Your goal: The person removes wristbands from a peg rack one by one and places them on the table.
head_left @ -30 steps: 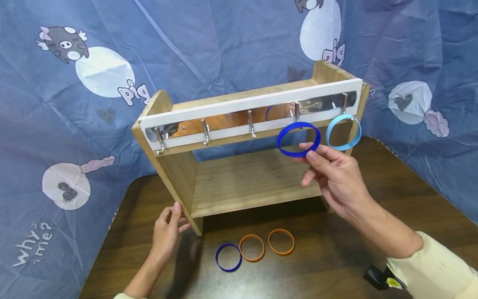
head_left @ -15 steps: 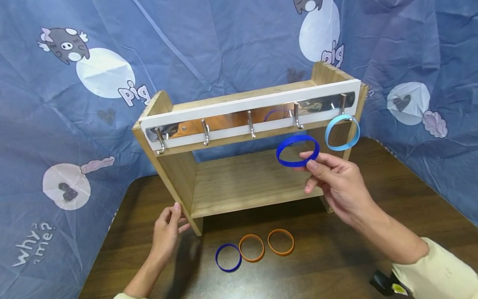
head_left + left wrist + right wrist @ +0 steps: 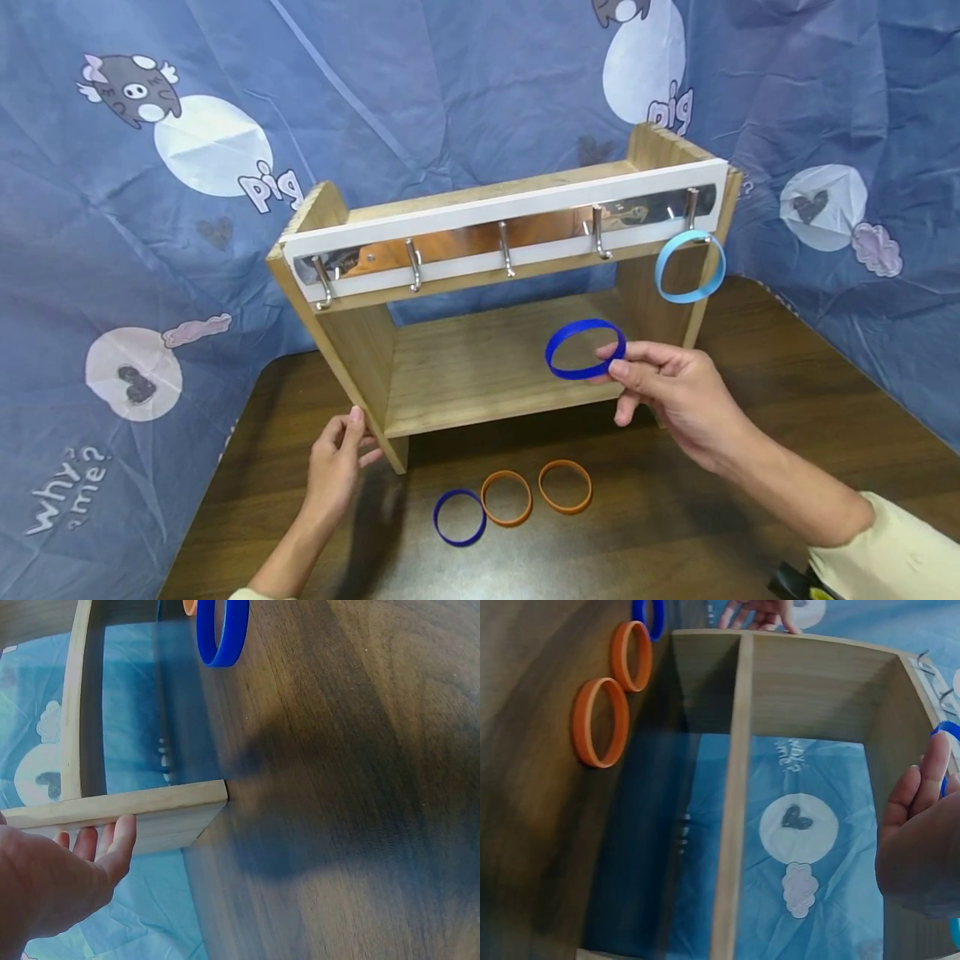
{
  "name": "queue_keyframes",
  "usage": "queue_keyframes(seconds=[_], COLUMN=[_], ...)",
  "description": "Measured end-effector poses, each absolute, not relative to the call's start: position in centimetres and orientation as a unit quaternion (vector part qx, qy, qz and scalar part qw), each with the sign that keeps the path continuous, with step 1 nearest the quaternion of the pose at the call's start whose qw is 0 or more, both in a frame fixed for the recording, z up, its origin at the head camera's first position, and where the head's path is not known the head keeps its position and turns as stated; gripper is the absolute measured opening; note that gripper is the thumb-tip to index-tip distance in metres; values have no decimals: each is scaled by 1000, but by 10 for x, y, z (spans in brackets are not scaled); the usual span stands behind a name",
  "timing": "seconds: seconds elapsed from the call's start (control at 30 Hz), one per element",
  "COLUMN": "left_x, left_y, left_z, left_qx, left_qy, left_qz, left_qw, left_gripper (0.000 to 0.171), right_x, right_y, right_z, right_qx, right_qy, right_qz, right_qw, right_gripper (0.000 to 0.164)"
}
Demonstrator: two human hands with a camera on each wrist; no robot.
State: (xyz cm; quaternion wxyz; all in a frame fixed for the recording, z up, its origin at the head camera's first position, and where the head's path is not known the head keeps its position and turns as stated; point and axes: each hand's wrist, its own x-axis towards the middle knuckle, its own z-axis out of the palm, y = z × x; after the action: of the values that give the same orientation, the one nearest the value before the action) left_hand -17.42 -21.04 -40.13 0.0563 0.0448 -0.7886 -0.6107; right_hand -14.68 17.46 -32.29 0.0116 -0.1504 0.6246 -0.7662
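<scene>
My right hand (image 3: 686, 400) pinches a dark blue silicone wristband (image 3: 585, 375) between thumb and fingers, in front of a wooden shelf unit (image 3: 450, 425). In the right wrist view this hand (image 3: 922, 817) sits at the right edge, largely hiding the band. My left hand (image 3: 336, 458) touches the unit's left side panel. Its fingertips (image 3: 124, 829) rest against the panel's outer face in the left wrist view. A light blue wristband (image 3: 691, 297) hangs from the far-right hook (image 3: 692, 204) of the white hook rail (image 3: 480, 204).
On the brown table (image 3: 637, 550), before the unit, lie another dark blue wristband (image 3: 437, 527) and two orange wristbands (image 3: 506, 523). The rail's other hooks (image 3: 504, 250) carry nothing. Blue patterned cloth (image 3: 465, 83) hangs behind and at the sides.
My right hand has moved down with the dark blue wristband, away from the hook rail to the level of the lower shelf. The left hand has stayed on the side panel.
</scene>
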Motion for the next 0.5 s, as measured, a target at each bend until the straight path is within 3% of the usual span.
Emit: queue_keyframes(seconds=[0.5], left_x=[-173], left_y=[-212], left_z=[-401], left_qx=[39], left_qy=[-785], left_qz=[-616], left_qw=[53], left_gripper=[49], right_x=[-142], right_y=[185], right_z=[-355], right_qx=[-139], right_qy=[708], right_qz=[-690], right_qw=[62], right_gripper=[21])
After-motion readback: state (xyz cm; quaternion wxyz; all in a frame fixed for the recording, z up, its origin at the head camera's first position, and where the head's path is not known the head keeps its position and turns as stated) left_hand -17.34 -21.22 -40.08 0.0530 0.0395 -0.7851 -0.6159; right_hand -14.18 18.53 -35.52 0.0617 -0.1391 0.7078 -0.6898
